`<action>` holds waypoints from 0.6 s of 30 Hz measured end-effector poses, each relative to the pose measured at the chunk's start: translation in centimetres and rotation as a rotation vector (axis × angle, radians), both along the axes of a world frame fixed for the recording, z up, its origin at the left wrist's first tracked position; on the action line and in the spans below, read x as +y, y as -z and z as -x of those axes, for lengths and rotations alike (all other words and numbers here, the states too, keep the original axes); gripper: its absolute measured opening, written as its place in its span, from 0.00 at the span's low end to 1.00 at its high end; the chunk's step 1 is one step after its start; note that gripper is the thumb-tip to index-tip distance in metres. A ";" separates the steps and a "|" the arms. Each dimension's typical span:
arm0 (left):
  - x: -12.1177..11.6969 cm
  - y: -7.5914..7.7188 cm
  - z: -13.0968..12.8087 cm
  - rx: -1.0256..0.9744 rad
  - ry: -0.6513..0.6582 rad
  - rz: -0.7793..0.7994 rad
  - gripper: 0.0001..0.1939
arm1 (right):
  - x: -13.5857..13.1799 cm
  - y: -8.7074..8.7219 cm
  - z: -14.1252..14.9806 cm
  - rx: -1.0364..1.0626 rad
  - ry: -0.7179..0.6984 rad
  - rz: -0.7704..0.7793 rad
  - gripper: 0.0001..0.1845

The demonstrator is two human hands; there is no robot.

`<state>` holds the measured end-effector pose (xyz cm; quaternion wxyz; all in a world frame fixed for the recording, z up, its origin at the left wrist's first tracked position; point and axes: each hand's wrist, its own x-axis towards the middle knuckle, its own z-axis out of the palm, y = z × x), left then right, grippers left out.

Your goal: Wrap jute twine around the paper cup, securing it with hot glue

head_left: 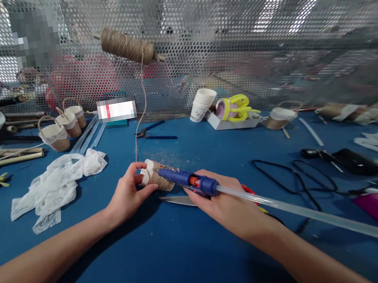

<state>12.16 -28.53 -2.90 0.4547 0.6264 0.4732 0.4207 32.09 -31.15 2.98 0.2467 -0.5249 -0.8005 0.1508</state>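
My left hand (132, 189) is closed around a small paper cup (161, 179) wrapped in brown twine, lying on its side with its white end to the left. In my right hand (222, 198) is a blue glue gun (180, 176), its nozzle close against the twine wrapping. A long clear glue stick (294, 208) sticks out of its back end toward the lower right. Twine (143, 86) runs from the cup up to a spool (126, 44) on a stick. Scissors (179, 200) lie below, partly hidden by my right hand.
Twine-covered cups with handles (56, 138) stand at the back left, near crumpled white lace (60, 182). Blue-handled pliers (156, 131) lie behind the cup. Stacked paper cups (202, 104) and a white tray (235, 123) stand at the back; a black cord (288, 173) lies right.
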 end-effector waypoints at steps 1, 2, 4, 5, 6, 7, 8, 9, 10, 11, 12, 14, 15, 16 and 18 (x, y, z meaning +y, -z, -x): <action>0.0 0.0 0.0 -0.003 0.004 0.002 0.19 | 0.1 0.0 0.0 -0.001 0.006 -0.002 0.05; 0.0 0.0 0.0 -0.006 0.008 0.004 0.19 | 0.2 0.0 0.0 -0.005 0.016 -0.007 0.05; -0.1 0.1 0.0 -0.004 0.009 0.005 0.19 | 0.3 0.0 0.1 -0.019 0.038 -0.016 0.05; 0.0 0.1 0.0 -0.002 0.008 0.004 0.20 | 0.3 0.0 0.1 -0.022 0.048 -0.021 0.06; 0.0 0.1 0.0 0.001 0.007 0.001 0.20 | 0.3 0.0 0.1 -0.021 0.052 -0.021 0.06; 0.0 0.2 0.0 0.005 0.007 -0.003 0.20 | 0.2 -0.1 0.1 -0.016 0.051 -0.022 0.05; 0.0 0.2 0.0 0.008 0.009 -0.007 0.20 | 0.1 -0.1 0.0 -0.011 0.040 -0.018 0.05; 0.0 0.3 0.1 0.011 0.012 -0.012 0.20 | 0.0 -0.1 0.0 -0.009 0.023 -0.011 0.05; 0.0 0.3 0.1 0.014 0.015 -0.017 0.19 | -0.1 -0.1 -0.1 -0.009 0.008 -0.005 0.05; 0.0 0.4 0.2 0.019 0.017 -0.021 0.20 | -0.2 -0.1 -0.1 -0.013 -0.006 0.001 0.06; 0.0 0.4 0.2 0.023 0.018 -0.027 0.20 | -0.3 -0.1 -0.1 -0.017 -0.019 0.007 0.06; 0.1 0.5 0.3 0.029 0.018 -0.034 0.20 | -0.3 -0.1 -0.1 -0.022 -0.025 0.008 0.05; 0.1 0.5 0.3 0.032 0.020 -0.035 0.20 | -0.2 0.0 -0.1 -0.020 -0.016 0.002 0.05; 0.0 0.5 0.3 0.037 0.021 -0.035 0.19 | -0.1 0.0 -0.1 -0.017 -0.002 -0.003 0.05; 0.0 0.5 0.3 0.047 0.027 -0.033 0.19 | 0.2 0.0 0.0 -0.005 0.029 -0.018 0.06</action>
